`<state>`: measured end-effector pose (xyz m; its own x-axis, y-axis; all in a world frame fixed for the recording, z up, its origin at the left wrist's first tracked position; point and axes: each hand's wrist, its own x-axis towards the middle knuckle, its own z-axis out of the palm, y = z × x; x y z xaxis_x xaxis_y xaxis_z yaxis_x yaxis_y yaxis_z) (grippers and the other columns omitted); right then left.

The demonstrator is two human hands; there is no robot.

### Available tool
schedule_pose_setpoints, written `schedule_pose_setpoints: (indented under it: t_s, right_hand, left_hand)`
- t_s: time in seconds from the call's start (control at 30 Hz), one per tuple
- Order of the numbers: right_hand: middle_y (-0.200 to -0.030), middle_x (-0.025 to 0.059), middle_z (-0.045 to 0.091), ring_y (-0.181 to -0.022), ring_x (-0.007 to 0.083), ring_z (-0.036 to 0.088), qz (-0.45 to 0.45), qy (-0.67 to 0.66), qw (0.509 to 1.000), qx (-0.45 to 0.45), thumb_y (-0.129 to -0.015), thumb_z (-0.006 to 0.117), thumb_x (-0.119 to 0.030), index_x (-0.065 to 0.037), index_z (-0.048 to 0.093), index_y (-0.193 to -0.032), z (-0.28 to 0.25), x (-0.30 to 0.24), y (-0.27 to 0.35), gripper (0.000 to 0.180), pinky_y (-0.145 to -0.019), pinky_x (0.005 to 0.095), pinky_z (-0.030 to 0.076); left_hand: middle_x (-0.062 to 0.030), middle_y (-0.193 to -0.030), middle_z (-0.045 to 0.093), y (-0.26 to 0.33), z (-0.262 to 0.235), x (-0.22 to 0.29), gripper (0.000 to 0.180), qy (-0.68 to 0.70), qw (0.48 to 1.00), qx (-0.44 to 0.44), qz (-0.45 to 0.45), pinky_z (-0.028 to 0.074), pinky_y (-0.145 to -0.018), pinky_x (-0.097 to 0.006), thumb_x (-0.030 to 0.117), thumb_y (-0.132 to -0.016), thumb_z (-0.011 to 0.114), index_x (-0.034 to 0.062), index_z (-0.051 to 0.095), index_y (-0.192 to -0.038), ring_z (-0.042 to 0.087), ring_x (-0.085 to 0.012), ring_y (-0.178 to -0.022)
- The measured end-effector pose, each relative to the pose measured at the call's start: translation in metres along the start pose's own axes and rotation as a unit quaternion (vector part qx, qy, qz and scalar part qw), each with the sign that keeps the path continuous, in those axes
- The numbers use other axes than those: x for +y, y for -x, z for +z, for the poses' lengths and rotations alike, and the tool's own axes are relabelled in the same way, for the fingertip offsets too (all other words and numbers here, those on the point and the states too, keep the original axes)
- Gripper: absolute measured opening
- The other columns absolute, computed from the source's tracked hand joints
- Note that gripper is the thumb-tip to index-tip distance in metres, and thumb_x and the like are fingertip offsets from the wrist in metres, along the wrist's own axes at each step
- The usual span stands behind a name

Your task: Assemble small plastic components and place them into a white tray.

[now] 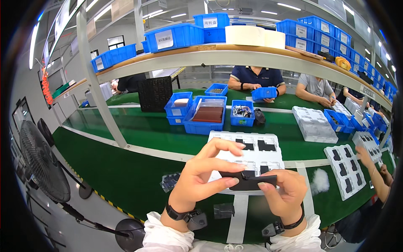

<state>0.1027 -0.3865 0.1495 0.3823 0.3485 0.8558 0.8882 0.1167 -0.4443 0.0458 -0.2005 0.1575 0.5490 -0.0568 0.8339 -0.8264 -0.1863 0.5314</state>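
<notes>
Both hands hold a flat black L-shaped plastic part (252, 183) between them, over the near edge of a white tray. My left hand (205, 172) pinches its left end with thumb and fingertips, the upper fingers arched above it. With thumb on the front face and fingers behind, my right hand (287, 191) grips the right end. Under and beyond the hands lies the white moulded tray (252, 155), with several black parts (266, 145) sitting in its pockets. My fingers hide some of the pockets.
Left of the tray lies a packet of dark pieces (170, 182); nearer me, a dark packet (224, 211). Blue bins (204, 127) stand beyond. A shelf edge (218, 58) crosses overhead. Another white tray (345, 171) and a co-worker's arm (371, 170) are at right; a fan (44, 161) stands left.
</notes>
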Motion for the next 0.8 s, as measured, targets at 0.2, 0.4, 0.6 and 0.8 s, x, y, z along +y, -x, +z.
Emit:
schedule_pose_setpoints:
  t_s: [0.2,0.4,0.6,0.8]
  right_hand:
    - [-0.066,0.0095,0.064,-0.05,0.0151,0.058,-0.001,-0.017,1.0,0.015,-0.072,0.07,-0.006,0.001,0.064,-0.076,0.007,0.007,0.003,0.01,-0.047,0.0219,0.043]
    - [-0.067,0.0086,0.065,-0.051,0.0118,0.057,0.026,-0.068,0.996,0.053,-0.074,0.069,-0.007,0.002,0.063,-0.078,0.01,0.013,0.008,0.011,-0.047,0.0208,0.041]
    - [-0.064,0.0052,0.063,-0.053,0.006,0.054,0.075,-0.106,0.988,0.079,-0.076,0.067,-0.006,0.003,0.062,-0.079,0.019,0.019,0.018,0.011,-0.047,0.0184,0.037]
    - [-0.08,0.0108,0.064,-0.068,0.0123,0.062,0.235,-0.296,0.919,0.117,-0.086,0.058,-0.011,0.006,0.057,-0.088,0.044,0.042,0.011,0.017,-0.058,0.0236,0.051]
  left_hand:
    - [-0.0176,-0.114,0.057,0.008,0.001,-0.005,0.031,0.168,0.983,-0.019,-0.076,0.032,-0.1,-0.043,-0.003,-0.074,0.061,-0.0017,0.064,-0.105,0.046,-0.03,-0.114]
    - [-0.019,-0.098,0.065,0.002,0.019,0.023,0.025,0.151,0.974,0.057,-0.158,0.032,-0.1,-0.049,0.008,-0.073,0.062,0.0016,0.067,-0.096,0.057,-0.0327,-0.104]
    - [-0.0161,-0.103,0.065,0.006,0.013,0.024,0.022,0.036,0.986,0.027,-0.163,0.027,-0.103,-0.047,0.01,-0.077,0.061,0.0023,0.067,-0.097,0.056,-0.0281,-0.109]
    - [-0.0131,-0.133,0.046,0.018,-0.025,0.008,0.06,-0.098,0.975,-0.013,-0.2,0.026,-0.105,-0.032,0.005,-0.073,0.065,-0.0013,0.044,-0.129,0.043,-0.0214,-0.123]
